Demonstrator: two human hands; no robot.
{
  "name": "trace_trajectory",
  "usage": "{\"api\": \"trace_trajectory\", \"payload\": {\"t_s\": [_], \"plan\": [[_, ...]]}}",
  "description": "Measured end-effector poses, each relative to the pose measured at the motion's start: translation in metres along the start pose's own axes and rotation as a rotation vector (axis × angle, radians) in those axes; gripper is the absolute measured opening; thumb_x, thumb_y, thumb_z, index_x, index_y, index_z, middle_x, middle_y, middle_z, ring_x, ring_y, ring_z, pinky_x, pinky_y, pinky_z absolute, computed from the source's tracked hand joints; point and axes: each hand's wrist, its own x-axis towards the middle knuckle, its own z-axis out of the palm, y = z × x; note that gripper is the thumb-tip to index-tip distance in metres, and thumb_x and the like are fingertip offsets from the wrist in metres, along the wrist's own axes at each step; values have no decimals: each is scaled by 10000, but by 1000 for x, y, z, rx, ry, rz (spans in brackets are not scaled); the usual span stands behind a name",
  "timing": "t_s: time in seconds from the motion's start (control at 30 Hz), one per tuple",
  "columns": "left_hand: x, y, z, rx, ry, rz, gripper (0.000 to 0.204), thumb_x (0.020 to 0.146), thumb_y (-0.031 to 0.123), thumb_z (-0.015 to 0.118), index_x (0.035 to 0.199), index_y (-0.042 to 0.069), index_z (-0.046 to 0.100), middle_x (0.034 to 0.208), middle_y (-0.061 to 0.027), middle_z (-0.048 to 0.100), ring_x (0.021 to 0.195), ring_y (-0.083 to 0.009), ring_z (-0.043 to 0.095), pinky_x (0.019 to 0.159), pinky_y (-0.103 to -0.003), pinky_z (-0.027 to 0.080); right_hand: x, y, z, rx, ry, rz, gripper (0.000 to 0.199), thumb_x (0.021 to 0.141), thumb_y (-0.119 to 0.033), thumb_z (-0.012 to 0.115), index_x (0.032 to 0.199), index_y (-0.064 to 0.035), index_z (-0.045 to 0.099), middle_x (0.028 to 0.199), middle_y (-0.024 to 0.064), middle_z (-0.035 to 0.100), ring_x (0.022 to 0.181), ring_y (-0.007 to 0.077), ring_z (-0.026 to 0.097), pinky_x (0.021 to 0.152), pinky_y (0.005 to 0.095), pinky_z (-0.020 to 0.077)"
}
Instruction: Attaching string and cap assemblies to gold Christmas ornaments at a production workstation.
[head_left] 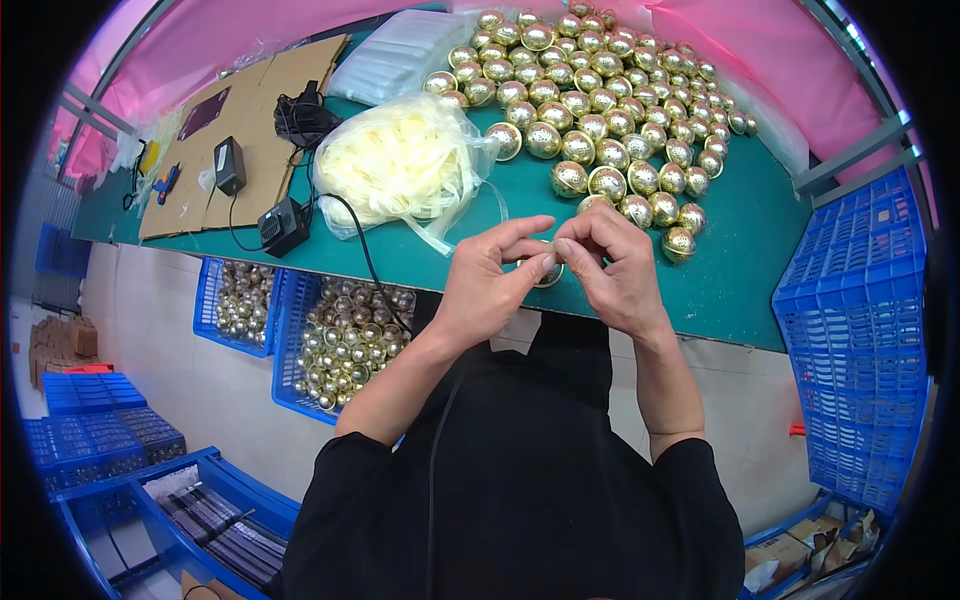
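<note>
A shiny gold ball ornament (545, 274) sits at the table's front edge, mostly hidden under my fingers. My left hand (487, 282) curls round its left side, the thumb lying across its top. From the right, my right hand (612, 268) has thumb and index finger pinched together just above the ball. Whatever is in that pinch is too small to make out. Close beyond my fingers, several finished-looking gold balls (607, 183) rest on the green table. A clear plastic bag (400, 165) of pale cream ribbon lies to the left, a loose strip trailing toward my left hand.
Many gold balls cover the back right of the green table (745, 255). Cardboard (262, 100) at the left carries a black adapter (229, 166); another black device (284, 227) has a cable hanging over the edge. Blue crates (285, 370) of balls stand below; stacked blue crates (855, 330) rise at right.
</note>
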Motion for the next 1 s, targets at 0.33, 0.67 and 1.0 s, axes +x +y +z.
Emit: {"api": "trace_trajectory", "payload": {"t_s": [0.33, 0.67, 1.0], "plan": [[15, 5, 8, 651, 208, 570, 167, 857, 6, 760, 1023, 17, 770, 812, -105, 709, 701, -225, 672, 633, -326, 521, -29, 14, 1, 672, 159, 243, 139, 1074, -146, 604, 1032, -14, 601, 932, 27, 601, 729, 81, 503, 631, 250, 411], [3, 20, 22, 513, 78, 862, 241, 779, -74, 769, 999, 23, 776, 886, -123, 752, 743, -274, 714, 647, -343, 552, -55, 1, 46, 1065, 249, 312, 209, 1076, -142, 568, 1191, 22, 627, 1475, 200, 558, 1304, 234, 568, 1077, 366, 464], [-17, 8, 4, -109, -13, 242, 121, 919, 17, 778, 1038, 2, 795, 985, -119, 749, 834, -172, 696, 697, -294, 560, -31, 13, 38, 589, 179, -114, 78, 1034, -117, 640, 1083, -58, 623, 1567, 218, 446, 1296, 293, 571, 1017, 413, 506]]}}
